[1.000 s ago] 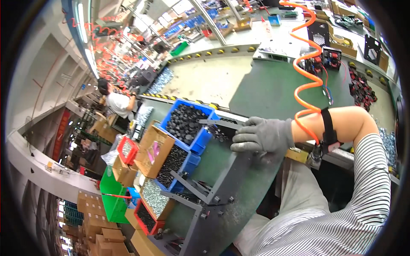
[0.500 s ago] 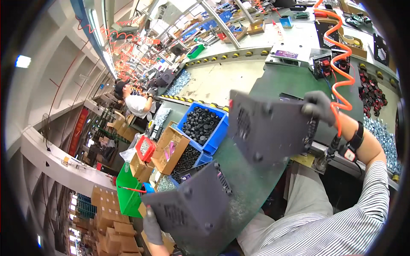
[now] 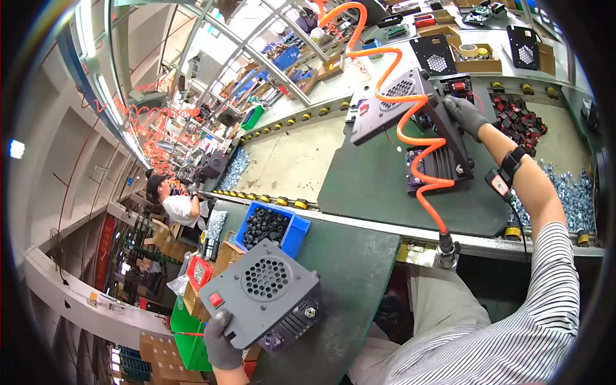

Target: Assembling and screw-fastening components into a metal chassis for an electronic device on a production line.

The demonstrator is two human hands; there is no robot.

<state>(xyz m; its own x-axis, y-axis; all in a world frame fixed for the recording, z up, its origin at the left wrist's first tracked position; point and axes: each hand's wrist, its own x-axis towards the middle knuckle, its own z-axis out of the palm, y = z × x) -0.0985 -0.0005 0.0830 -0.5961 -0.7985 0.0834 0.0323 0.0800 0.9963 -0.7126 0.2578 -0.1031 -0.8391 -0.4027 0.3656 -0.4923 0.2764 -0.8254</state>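
Observation:
My left hand (image 3: 221, 343), in a dark grey glove, grips the lower corner of a grey metal machine housing (image 3: 237, 314). That housing has a round honeycomb fan grille and a red rocker switch facing up; a purple circuit board (image 3: 274, 340) shows at its lower side. Also gloved, my right hand (image 3: 465, 117) is closed on the edge of a second metal housing (image 3: 449, 138). It stands tilted over the far green work surface, its grille and red switch toward the left. An orange coiled hose (image 3: 417, 144) hangs across it, hiding part.
A blue bin (image 3: 295, 236) of black round parts stands beyond the left housing. Left of it are a red tray (image 3: 199, 273) and a green bin (image 3: 189, 337). Red-and-black parts (image 3: 520, 122) and silver fasteners (image 3: 568, 196) lie at right. A co-worker (image 3: 178, 205) is at far left.
Both housings have turned from their footed undersides to show their grilles and switches. The right one has moved away over the far green surface. My head view has shifted to the right.

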